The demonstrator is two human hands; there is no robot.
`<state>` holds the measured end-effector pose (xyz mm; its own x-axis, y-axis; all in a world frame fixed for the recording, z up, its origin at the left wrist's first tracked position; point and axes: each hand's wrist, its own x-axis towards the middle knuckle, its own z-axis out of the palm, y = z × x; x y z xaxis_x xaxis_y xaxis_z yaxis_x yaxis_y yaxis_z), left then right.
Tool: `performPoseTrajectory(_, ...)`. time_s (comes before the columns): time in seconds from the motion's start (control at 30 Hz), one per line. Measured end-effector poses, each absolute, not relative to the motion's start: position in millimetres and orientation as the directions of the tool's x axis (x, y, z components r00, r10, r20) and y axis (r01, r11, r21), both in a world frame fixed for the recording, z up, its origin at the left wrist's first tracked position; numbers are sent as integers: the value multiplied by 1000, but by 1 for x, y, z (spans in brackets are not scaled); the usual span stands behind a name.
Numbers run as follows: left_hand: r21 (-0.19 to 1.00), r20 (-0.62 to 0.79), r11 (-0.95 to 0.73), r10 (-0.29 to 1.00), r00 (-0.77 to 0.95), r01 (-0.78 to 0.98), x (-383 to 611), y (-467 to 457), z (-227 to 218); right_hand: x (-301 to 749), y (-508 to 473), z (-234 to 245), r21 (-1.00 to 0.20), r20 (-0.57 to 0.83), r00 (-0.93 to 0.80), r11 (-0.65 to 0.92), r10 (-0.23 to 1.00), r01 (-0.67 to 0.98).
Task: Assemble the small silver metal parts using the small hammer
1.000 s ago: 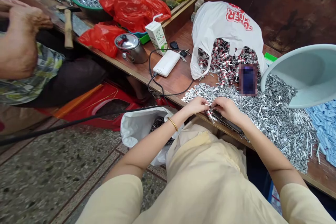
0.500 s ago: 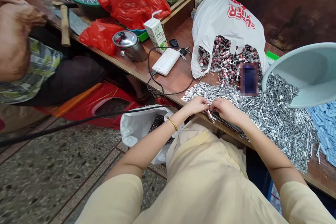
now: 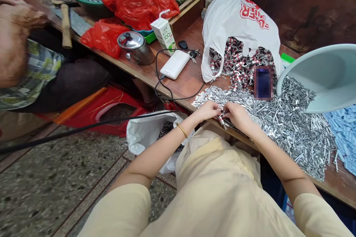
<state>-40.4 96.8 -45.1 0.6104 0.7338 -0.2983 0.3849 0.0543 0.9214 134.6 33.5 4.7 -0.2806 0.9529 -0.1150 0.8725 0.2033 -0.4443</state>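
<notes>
At the table's front edge, my left hand [image 3: 209, 111] is closed in a pinch on a small red-and-silver keychain [image 3: 221, 120]. The keychain hangs tilted below the fingertips, its metal end pointing down. My right hand [image 3: 236, 114] meets the left there, its fingertips also pinched by the top of the keychain; what they hold is too small to make out. Just behind both hands spreads a heap of small silver metal pieces [image 3: 294, 133]. A white plastic bag [image 3: 239, 14] lies beyond, its mouth facing me, with many similar keychains [image 3: 239, 63] spilling out.
A pale tub [image 3: 330, 77] lies tipped over the heap, beside blue strips [image 3: 343, 133]. Leftward are a white power bank [image 3: 175, 64] with a cable, keys [image 3: 193, 54], a drink carton [image 3: 164, 35] and a metal mug [image 3: 136, 48]. Another person's arm [image 3: 13, 44] is far left. An open white sack [image 3: 141, 133] stands below.
My right hand's fingertips have shifted slightly at the top of the keychain. The left hand keeps its pinch. The whole view has moved a little.
</notes>
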Motion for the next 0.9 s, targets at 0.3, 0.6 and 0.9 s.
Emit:
performPoseTrajectory(0.3,915,-307,50,731,609,401,-39,96,-39,128,48,27,-342,-258,-349,252,901,905)
performPoseTrajectory(0.6,936,-353,215,619,702,281,-46,96,-25,117,66,44,-174,-446,-299,246,843,953)
performPoseTrajectory(0.9,915,-397,219,636,661,339,-45,100,-29,121,56,50,-171,-329,-321,279,888,945)
